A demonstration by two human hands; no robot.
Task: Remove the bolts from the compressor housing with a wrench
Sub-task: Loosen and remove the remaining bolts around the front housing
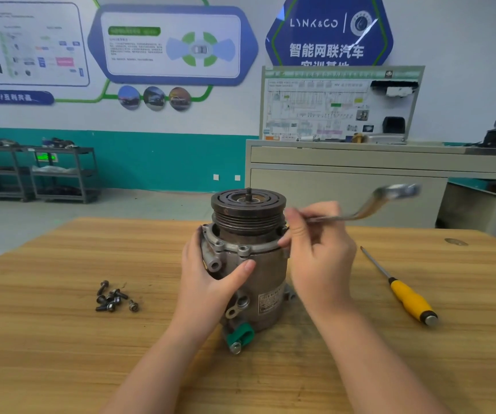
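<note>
Compressor housing (258,273) stands upright on the wooden table (61,339), pulley end up, a threaded shaft stub poking from the pulley top. Left hand (208,279) wraps the housing's left flank, thumb laid across the front of the body, fingers curled round the far side just below the flange. Right hand (320,249) sits at the housing's right shoulder, fingers curled and pinching the shank of the wrench (369,204); the wrench runs up and away to the right of that hand, its offset far end blurred. Which end meets a bolt, can't tell, the near end is hidden behind the fingers. Two bolt heads show on the flange between the two hands.

Loose bolts (114,297) lie in a small pile on the table well left of the left hand. Yellow-handled screwdriver (402,291) lies flat on the table to the right of the right hand, tip pointing away, apart from it. Green cap (245,334) on the housing's lower fitting, below the left wrist.
</note>
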